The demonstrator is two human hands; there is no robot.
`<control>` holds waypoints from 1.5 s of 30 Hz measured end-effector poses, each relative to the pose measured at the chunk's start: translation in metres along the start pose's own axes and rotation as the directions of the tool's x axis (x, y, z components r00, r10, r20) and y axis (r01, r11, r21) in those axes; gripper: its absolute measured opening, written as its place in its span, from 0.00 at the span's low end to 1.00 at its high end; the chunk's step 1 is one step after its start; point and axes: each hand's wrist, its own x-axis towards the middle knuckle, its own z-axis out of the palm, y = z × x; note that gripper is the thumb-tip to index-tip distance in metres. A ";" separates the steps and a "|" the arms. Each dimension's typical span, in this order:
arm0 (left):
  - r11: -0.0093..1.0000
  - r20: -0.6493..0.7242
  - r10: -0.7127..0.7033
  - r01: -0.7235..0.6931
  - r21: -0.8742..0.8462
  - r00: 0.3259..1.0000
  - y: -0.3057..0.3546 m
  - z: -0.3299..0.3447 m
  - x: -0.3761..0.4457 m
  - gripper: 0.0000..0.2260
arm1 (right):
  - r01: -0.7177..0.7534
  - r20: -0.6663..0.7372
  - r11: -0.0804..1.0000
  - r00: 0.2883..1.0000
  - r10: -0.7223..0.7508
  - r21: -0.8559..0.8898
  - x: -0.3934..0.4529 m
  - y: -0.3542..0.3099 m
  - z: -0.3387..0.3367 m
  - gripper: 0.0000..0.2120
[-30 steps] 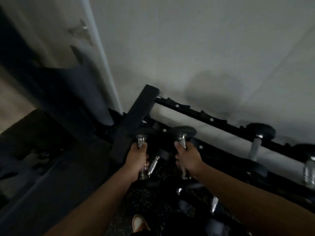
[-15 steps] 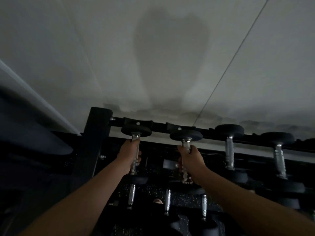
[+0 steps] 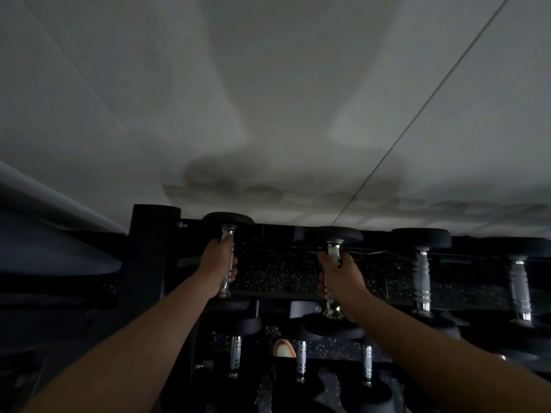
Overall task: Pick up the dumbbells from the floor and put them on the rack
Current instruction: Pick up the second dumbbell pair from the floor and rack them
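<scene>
The person's left hand (image 3: 216, 263) is wrapped tight around the chrome handle of the left dumbbell (image 3: 228, 234), and the right hand (image 3: 343, 281) is closed in the same way on the handle of the right dumbbell (image 3: 332, 238). Each grip sits mid-handle, probably so the weight balances and the black end heads stay free to seat on the rails. Both dumbbells lie across the top tier of the black rack (image 3: 152, 251), far heads toward the pale wall (image 3: 268, 99), near heads toward the person, in line with the two racked dumbbells (image 3: 422, 281) already resting to the right. That matching orientation suggests the pair is being set into the two free slots at the rack's left end, just beside the upright post. Whether the heads are already bearing on the rails cannot be told in the dim light.

Lower tiers hold more chrome-handled dumbbells (image 3: 301, 362), and the toe of a shoe (image 3: 283, 348) shows between them on the speckled floor.

Compared with half a second ago, the hands and dumbbells sit in much the same rack position, though the view has drawn closer and the left dumbbell's far head now reads slightly higher against the wall. A second ago the pair was lower, below the top rail.
</scene>
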 end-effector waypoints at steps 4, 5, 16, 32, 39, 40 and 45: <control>1.000 -0.016 0.016 -0.016 0.024 1.000 -0.016 0.007 0.002 0.11 | -0.022 -0.019 1.000 1.000 0.022 0.003 0.007 -0.002 0.008 0.10; 0.999 -0.025 0.021 -0.021 0.027 0.999 -0.018 0.007 0.002 0.10 | -0.025 -0.023 1.000 0.999 0.025 0.003 0.008 -0.003 0.010 0.10; 0.998 -0.035 0.057 -0.058 -0.012 0.998 -0.025 0.007 0.005 0.10 | -0.044 -0.071 0.997 0.997 0.039 -0.070 0.014 0.001 0.019 0.12; 0.995 -0.071 0.092 -0.089 0.046 0.993 -0.024 0.009 0.000 0.09 | 0.000 -0.019 0.981 1.000 -0.004 -0.193 0.023 0.013 0.018 0.14; 0.961 -0.082 0.172 -0.149 0.234 0.982 -0.027 0.006 -0.011 0.14 | -0.001 0.012 0.968 1.000 0.004 -0.251 0.025 0.011 0.015 0.19; 0.961 -0.083 0.174 -0.150 0.232 0.981 -0.027 0.006 -0.013 0.14 | -0.001 0.009 0.966 1.000 0.003 -0.259 0.023 0.010 0.015 0.20; 0.943 -0.097 0.194 -0.158 0.293 0.976 -0.027 -0.001 -0.027 0.15 | 0.011 -0.007 0.932 1.000 -0.014 -0.362 0.018 0.010 0.015 0.30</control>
